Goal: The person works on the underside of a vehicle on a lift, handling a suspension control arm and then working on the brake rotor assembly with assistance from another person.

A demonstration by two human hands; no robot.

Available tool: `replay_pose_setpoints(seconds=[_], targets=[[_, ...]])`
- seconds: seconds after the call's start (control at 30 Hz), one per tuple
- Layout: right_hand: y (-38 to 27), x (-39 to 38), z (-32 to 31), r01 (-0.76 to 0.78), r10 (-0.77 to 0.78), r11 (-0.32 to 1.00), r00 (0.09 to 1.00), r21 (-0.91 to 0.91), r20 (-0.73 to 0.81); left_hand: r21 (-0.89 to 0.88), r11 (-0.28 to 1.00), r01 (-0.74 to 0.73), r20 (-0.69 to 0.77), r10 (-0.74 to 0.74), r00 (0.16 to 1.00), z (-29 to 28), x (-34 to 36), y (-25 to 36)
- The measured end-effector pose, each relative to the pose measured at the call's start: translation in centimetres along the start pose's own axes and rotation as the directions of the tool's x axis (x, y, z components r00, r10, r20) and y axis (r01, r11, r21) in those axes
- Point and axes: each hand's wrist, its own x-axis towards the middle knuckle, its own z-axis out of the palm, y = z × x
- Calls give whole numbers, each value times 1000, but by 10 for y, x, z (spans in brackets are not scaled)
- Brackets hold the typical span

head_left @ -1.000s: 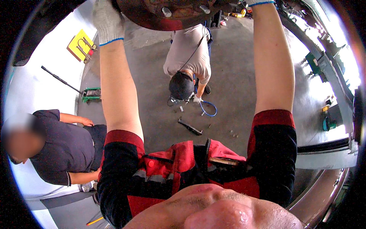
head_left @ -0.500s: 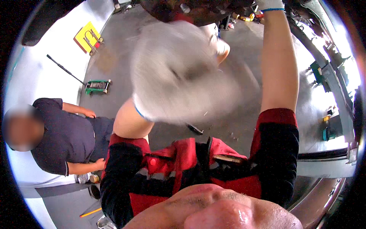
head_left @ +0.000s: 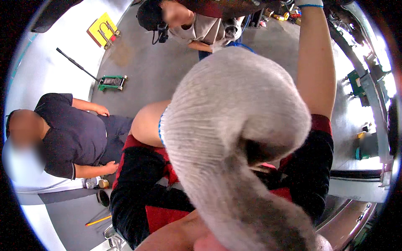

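Note:
My left hand [head_left: 234, 100], in a white knit glove with grey stains, looms large and close in the middle of the view. One digit stretches down to the lower right, apart from the other fingers, which curl over. A dark gap shows between them, and I see nothing held there. My right arm reaches up to the top edge, where only the glove's blue-edged cuff of my right hand [head_left: 309, 3] shows; its fingers are out of sight. Left of that cuff, a dark rounded part [head_left: 222, 7] hangs overhead.
A person in dark clothes [head_left: 75, 129] stands at the left. Another in a grey shirt [head_left: 205, 31] works beyond my left hand. A green floor jack [head_left: 112, 82] with a long handle stands by the white wall, near a yellow board [head_left: 101, 30]. Tools [head_left: 282, 16] lie on the far floor.
My left hand has come down and to the right, nearer the camera, and is less blurred. The person in grey now shows beyond it. My right arm stays raised.

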Motion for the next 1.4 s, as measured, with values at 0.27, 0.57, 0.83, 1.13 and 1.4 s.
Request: replay_pose_setpoints(seconds=[0.27,0.57,0.83,1.13,1.4], targets=[[-20,29,1,-214,273,846,961,489,-52,50,995,-87,-48,90,995,-7,24,41],[-24,19,-2,-359,445,443,884,822,146,27,881,-472,-181,468,865,-21,15,23],[-29,25,-11,-447,535,272,806,852,252,-55,732,-679,-142,668,731,-21,37,55],[0,-8,-4,-337,453,384,880,860,142,295,825,-482,-44,516,856,-42,72,-16],[-26,18,-10,-323,452,-303,779,897,434,540,841,-12,-458,306,835,-50,203,-59]])
